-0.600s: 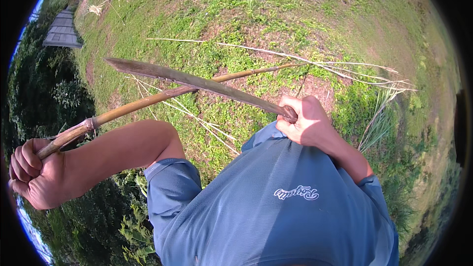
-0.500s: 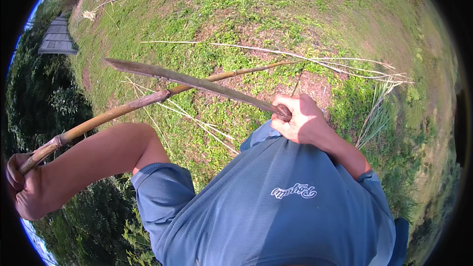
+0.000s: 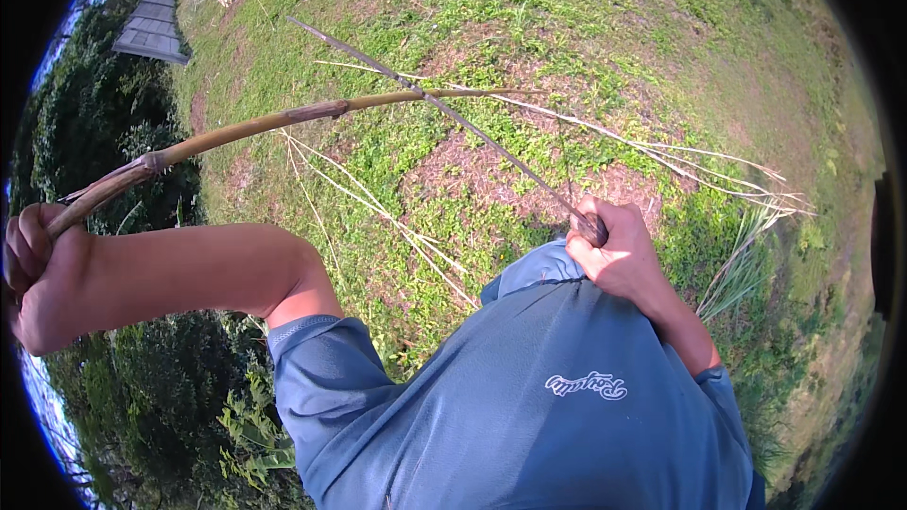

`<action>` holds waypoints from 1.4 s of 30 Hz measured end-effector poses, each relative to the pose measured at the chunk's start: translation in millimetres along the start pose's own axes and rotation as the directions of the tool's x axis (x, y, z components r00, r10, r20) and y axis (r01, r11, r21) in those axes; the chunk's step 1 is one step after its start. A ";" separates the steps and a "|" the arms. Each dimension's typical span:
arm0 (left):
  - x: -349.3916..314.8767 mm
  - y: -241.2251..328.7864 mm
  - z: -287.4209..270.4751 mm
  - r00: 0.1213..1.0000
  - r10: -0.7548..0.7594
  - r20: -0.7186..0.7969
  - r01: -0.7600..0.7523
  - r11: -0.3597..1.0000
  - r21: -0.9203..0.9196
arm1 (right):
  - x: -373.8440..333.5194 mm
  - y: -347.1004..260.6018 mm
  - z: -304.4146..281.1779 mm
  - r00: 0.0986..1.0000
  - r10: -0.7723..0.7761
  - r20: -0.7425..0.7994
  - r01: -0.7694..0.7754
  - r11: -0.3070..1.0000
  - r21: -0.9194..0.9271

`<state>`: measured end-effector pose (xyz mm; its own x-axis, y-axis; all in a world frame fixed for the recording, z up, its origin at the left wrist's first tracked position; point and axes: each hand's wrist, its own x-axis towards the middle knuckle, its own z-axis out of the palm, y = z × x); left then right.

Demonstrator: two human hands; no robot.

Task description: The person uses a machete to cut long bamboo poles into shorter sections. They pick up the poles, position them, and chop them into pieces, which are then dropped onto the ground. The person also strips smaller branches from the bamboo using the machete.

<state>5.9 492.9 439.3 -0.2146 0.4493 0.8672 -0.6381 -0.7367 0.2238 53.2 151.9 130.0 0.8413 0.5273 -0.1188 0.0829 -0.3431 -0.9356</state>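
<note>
My left hand [image 3: 45, 274], far out at the left, is closed round the thick end of a long jointed bamboo pole [image 3: 236, 130]. The pole is yellow-brown and reaches across to the middle, thinning toward its far tip. My right hand [image 3: 616, 250], in front of my blue shirt, grips the dark handle of a machete [image 3: 487, 142]. Its long blade points away to the upper left, turned nearly edge-on. In the picture the blade crosses the thin part of the pole; whether they touch I cannot tell.
Long dry stalks [image 3: 605, 130] lie on the grass beyond my hands, one ending in green leaves [image 3: 742, 260] at the right. More pale stalks [image 3: 378, 208] lie in the middle. Dark bushes [image 3: 151, 406] grow at the left, below a grey slatted structure [image 3: 153, 26].
The machete blade has swung up and turned from flat to edge-on, now crossing the pole nearer its tip. My left hand has risen with the pole. The whole view has shifted slightly.
</note>
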 end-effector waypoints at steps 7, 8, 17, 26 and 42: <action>-110.5 17.3 -28.6 0.954 -0.209 0.214 0.284 0.861 -0.423 | 11.4 -30.5 21.3 0.987 -0.069 0.145 0.089 0.987 -0.137; -121.6 19.2 -29.3 0.963 -0.208 0.171 0.262 0.873 -0.412 | 12.2 -33.1 24.4 0.984 -0.070 0.164 0.097 0.982 -0.160; -161.2 19.2 -46.6 0.966 -0.245 -0.079 0.223 0.950 -0.220 | 25.2 16.7 38.4 0.996 0.073 0.060 -0.044 0.920 -0.390; -166.5 24.0 -49.8 0.937 -0.247 -0.245 0.251 0.968 -0.017 | 30.5 61.9 30.8 1.000 0.023 0.017 -0.009 0.818 -0.576; -193.3 10.6 -72.8 0.812 -0.196 0.551 0.546 0.588 -0.596 | -5.5 60.5 -0.1 0.988 -0.001 0.152 0.060 0.922 -0.382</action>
<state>-13.2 435.1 241.6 0.3578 0.2304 0.9049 -0.9335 0.1137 0.3401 53.6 128.1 74.0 0.7499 0.6401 -0.1670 0.3311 -0.5817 -0.7429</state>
